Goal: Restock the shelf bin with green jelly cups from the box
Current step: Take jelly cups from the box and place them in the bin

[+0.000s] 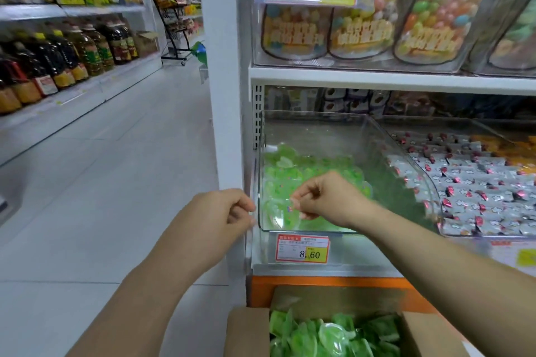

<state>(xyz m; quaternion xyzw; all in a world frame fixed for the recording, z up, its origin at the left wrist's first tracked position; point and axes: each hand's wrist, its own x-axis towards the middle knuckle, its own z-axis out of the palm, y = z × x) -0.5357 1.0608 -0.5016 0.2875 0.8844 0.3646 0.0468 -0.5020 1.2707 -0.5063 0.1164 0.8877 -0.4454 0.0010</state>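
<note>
Green jelly cups line the bin; my left hand and right hand seem to pinch its rim, so I'd pull evenly

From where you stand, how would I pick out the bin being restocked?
Find the white shelf post; the clear bin sits just right of it, directly above the 8.60 price tag. It alone holds green jelly cups, while the next bin holds silver-wrapped sweets.

Left hand and right hand reach forward, fingers curled.
</note>
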